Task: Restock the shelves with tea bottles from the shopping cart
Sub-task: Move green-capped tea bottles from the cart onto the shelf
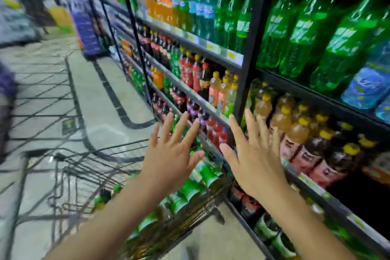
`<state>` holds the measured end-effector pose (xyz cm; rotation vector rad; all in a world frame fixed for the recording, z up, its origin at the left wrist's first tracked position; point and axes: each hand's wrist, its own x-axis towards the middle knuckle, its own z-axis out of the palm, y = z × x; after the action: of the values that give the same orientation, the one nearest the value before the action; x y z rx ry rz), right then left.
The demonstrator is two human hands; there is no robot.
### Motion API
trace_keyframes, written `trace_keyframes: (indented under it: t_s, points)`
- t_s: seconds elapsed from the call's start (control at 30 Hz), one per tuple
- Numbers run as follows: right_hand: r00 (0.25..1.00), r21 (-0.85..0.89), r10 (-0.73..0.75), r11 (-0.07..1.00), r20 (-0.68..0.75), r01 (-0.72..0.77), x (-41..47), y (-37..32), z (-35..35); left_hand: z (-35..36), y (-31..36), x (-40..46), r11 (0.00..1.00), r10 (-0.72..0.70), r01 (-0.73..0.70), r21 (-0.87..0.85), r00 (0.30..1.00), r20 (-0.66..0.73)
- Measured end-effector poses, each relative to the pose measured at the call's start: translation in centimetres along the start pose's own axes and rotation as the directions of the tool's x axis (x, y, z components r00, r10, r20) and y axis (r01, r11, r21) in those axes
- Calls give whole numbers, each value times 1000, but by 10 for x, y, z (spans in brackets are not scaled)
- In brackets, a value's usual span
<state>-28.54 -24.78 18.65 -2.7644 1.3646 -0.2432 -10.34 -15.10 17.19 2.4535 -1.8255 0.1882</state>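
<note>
- Both hands are up in front, palms away, fingers straight and spread, holding nothing.
- Left hand (pixel 171 154) is over the cart (pixel 88 167), which sits low and near on the left side of the aisle.
- Right hand (pixel 253 158) is just beside it, close to the shelf (pixel 316 186) on the right; can't tell if it's actually touching anything there.
- The two hands are near each other but apart, thumbs pointing inward.
- Cart holds a pile of green-labelled bottles (pixel 196 183) lying on their sides, right under the left hand. Pretty blurry, so labels aren't readable.
- On the shelf by the right hand: yellow-capped tea bottles (pixel 299 131), amber ones with darker ones nearer, standing upright in rows.
- Shelf above that on the right has big green bottles (pixel 304 27) and some blue water bottles (pixel 367 86).
- Further left and far along the rack: cola bottles (pixel 190 69), orange sodas (pixel 160 2), more green ones.
- Tiled floor (pixel 101 99) runs off to the far left, all smeared.
</note>
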Motion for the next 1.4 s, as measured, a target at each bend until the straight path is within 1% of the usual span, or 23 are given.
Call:
trace_keyframes:
  t_s: [0.1, 0.2, 0.27, 0.4, 0.6, 0.7, 0.83, 0.97, 1.0, 1.07, 1.13, 1.2, 1.27, 1.33, 1.4]
  points:
    - [993, 7, -102, 995, 53, 102, -2, -29, 24, 20, -18, -33, 993, -116, 116, -6, 991, 62]
    - [977, 27, -180, 984, 115, 178, -1, -49, 48, 37, -35, -58, 972, -232, 234, -3, 965, 119]
    - [957, 34, -243, 970, 159, 240, 1, -65, 68, 53, -51, -77, 948, -313, 318, 5, 931, 187]
    - [907, 44, -333, 942, 256, 333, 19, -89, 103, 88, -81, -108, 884, -445, 468, -22, 853, 273]
    - [834, 68, -425, 900, 353, 430, 50, -119, 153, 133, -114, -133, 743, -599, 666, -57, 701, 386]
    - [790, 72, -461, 877, 404, 475, 57, -137, 180, 159, -130, -142, 667, -649, 743, -57, 617, 445]
    - [731, 107, -485, 860, 480, 500, 63, -162, 214, 189, -149, -150, 610, -676, 788, -85, 573, 463]
    - [666, 207, -486, 866, 566, 455, 70, -181, 240, 206, -165, -141, 578, -658, 809, -103, 537, 528]
    - [654, 255, -473, 878, 591, 405, 72, -184, 243, 209, -167, -137, 552, -655, 825, -122, 520, 548]
    - [628, 359, -431, 900, 648, 248, 76, -188, 253, 215, -170, -128, 495, -652, 852, -169, 493, 576]
    - [603, 407, -407, 902, 686, 146, 80, -188, 269, 223, -171, -121, 453, -650, 860, -236, 500, 572]
    - [579, 440, -401, 894, 710, 80, 82, -188, 284, 232, -170, -118, 361, -659, 875, -323, 484, 575]
    - [559, 470, -391, 883, 731, 2, 82, -191, 296, 239, -166, -116, 270, -667, 893, -359, 442, 600]
    - [551, 495, -386, 867, 740, -57, 82, -196, 305, 244, -161, -115, 224, -656, 910, -350, 406, 636]
    - [580, 516, -369, 850, 726, -105, 79, -202, 312, 247, -156, -115, 186, -665, 918, -350, 380, 643]
